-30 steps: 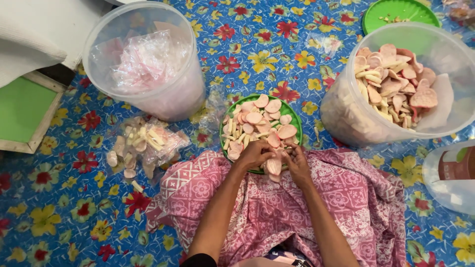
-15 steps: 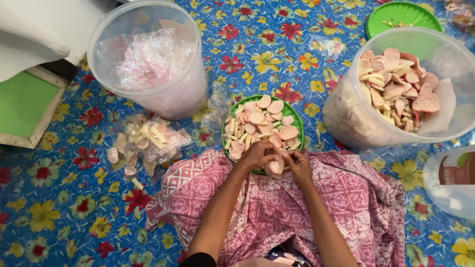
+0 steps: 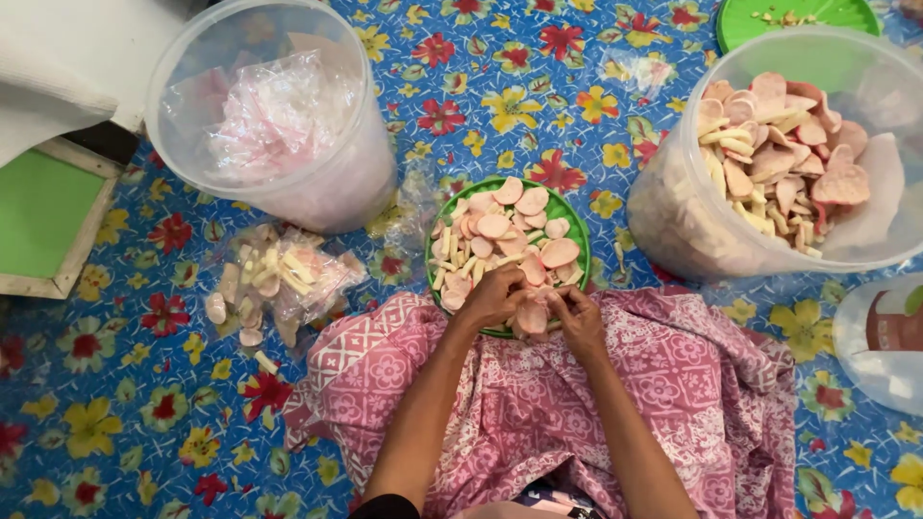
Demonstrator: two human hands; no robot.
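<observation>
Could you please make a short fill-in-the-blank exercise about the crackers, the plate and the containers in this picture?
1. Both hands, left hand and right hand, meet at the near rim of a round ____ plate of crackers.
2. The big clear tub on the right holds pink and ____ crackers.
3. The clear bucket on the left holds crumpled plastic ____.
4. The person's lap is covered by a ____ patterned cloth.

Missing words: green; yellow; bags; pink

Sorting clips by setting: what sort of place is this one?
Probably a home floor used for packing snacks by hand. A blue flowered mat covers the floor, big clear plastic tubs hold pink crackers, and both hands work at a round green plate of them.
</observation>
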